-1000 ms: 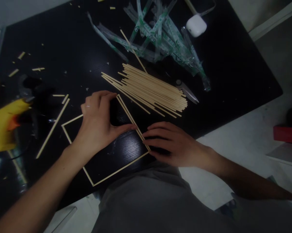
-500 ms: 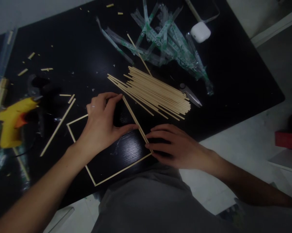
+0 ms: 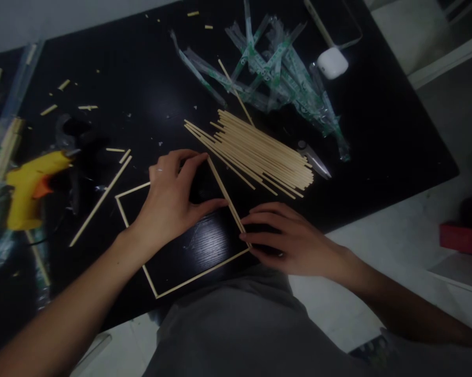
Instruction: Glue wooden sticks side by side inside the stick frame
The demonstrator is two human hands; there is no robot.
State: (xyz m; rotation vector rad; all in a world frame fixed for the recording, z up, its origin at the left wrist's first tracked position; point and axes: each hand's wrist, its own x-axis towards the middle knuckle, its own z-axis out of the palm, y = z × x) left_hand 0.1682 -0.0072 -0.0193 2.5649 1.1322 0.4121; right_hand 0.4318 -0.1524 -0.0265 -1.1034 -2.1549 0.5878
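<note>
A square frame of thin wooden sticks [image 3: 202, 274] lies flat on the black table in front of me. Along its right side, a second wooden stick [image 3: 223, 187] appears laid against the frame's own stick. My left hand [image 3: 173, 196] reaches over the frame, fingertips on the far end of that stick and thumb pressing partway down it. Its palm and wrist hide part of the far and left sides. My right hand [image 3: 285, 233] has its fingertips against the stick's near end, by the right front corner.
Beyond the frame lies a pile of wooden sticks [image 3: 259, 152], with scissors [image 3: 316, 159] beside it. Clear plastic wrappers [image 3: 275, 68] and a white case [image 3: 332, 63] are farther back. A yellow glue gun [image 3: 35, 183] lies left, near a loose stick [image 3: 100, 201] and cut bits.
The whole view has shifted slightly, with the table's things now a bit farther right. Both hands keep nearly the same hold on the stick along the frame's right side.
</note>
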